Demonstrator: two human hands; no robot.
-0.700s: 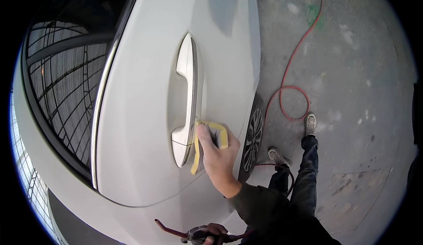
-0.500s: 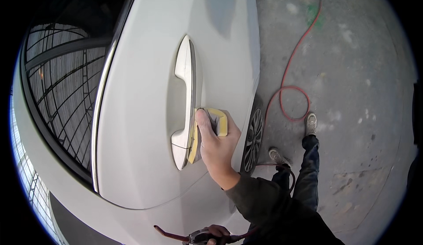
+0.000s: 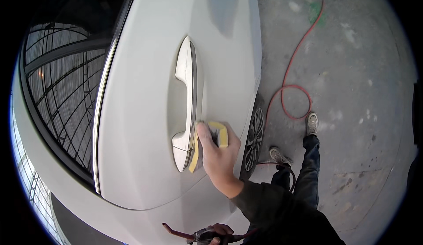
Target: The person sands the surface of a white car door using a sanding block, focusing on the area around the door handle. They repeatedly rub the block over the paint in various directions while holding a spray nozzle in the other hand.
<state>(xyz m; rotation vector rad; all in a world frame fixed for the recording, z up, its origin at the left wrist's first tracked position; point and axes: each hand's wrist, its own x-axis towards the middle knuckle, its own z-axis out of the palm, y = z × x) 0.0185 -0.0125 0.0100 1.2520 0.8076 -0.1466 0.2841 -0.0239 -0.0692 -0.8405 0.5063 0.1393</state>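
My right hand (image 3: 220,152) is closed round a bent sanding sponge (image 3: 194,159) with yellow foam and a grey face. It presses the sponge along the right edge of a white car door handle (image 3: 189,95), near the handle's lower end. The handle stands on a white door panel (image 3: 141,112). Low in the picture, my left hand (image 3: 220,232) is wrapped round a dark air blow gun (image 3: 203,235) with a thin reddish bent nozzle. Part of that hand and the gun is cut off by the lower edge.
A dark side window (image 3: 66,95) with a chrome strip lies left of the handle. To the right are a wheel (image 3: 253,139) and a grey concrete floor (image 3: 352,90). A red hose (image 3: 291,59) loops over the floor close to my shoes (image 3: 312,123).
My right hand has slid the sponge a little downward along the handle's edge. The blow gun in my left hand has shifted slightly to the right.
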